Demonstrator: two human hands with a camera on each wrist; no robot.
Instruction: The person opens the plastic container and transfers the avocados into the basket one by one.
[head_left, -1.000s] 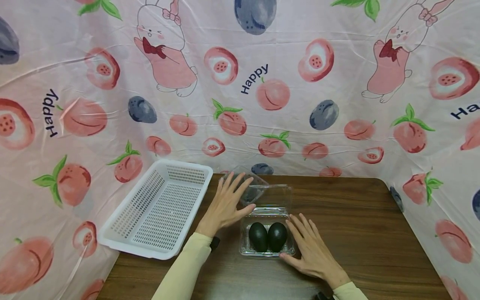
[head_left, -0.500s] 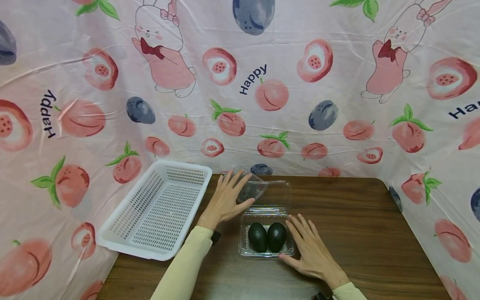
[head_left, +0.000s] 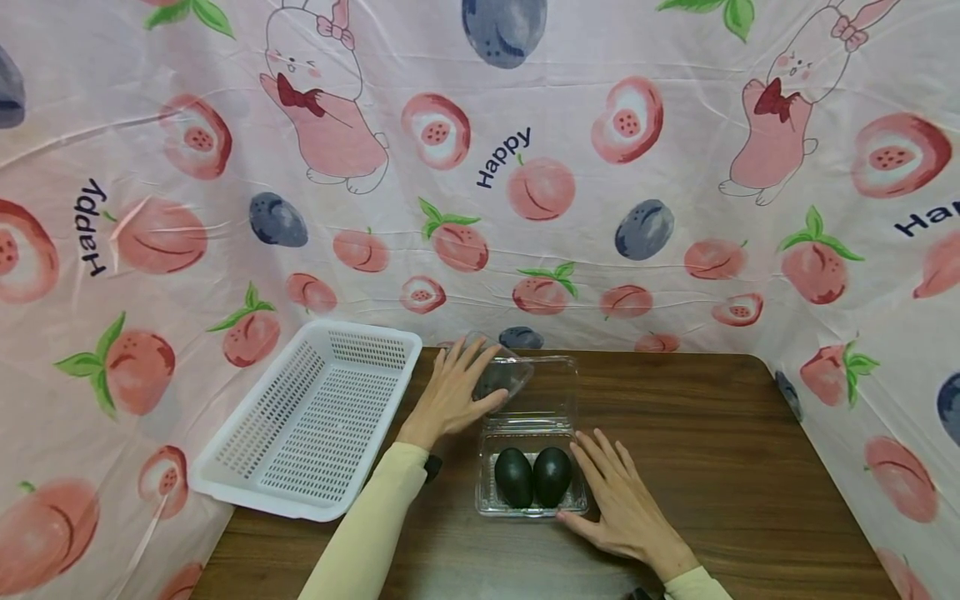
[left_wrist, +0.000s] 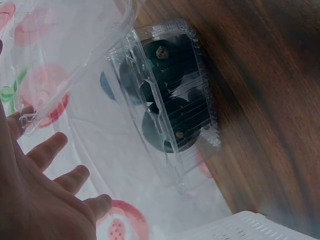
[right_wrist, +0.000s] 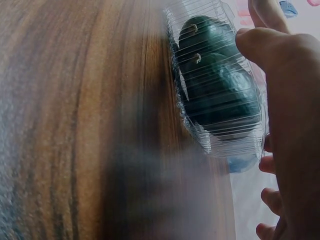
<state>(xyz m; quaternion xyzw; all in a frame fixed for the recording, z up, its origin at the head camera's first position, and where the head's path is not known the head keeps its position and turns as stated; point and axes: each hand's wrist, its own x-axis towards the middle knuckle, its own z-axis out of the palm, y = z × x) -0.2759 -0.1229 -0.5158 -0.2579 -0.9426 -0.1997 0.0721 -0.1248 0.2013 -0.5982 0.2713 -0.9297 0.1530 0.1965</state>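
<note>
Two dark green avocados point(head_left: 552, 477) lie side by side in a clear plastic clamshell box point(head_left: 491, 505). Its lid point(head_left: 555, 392) stands swung up from the hinge at the back. My left hand point(head_left: 450, 392) has its fingers spread, with the thumb right at the lid's left edge. My right hand point(head_left: 618, 500) lies along the box's right side, fingers straight, thumb at the front corner. Behind the lid is a second clear box point(head_left: 517, 367), partly covered by my left hand; the left wrist view shows dark green fruit point(left_wrist: 170, 62) inside it.
A white perforated plastic basket point(head_left: 408, 392) stands at the left of the brown wooden table point(head_left: 712, 433). A fruit-print curtain point(head_left: 555, 250) rises right behind the table's back edge and along both sides.
The open box's lid has tilted, its far edge higher in the head view than before. Both hands stay almost in place, and the avocados keep their spots in the box.
</note>
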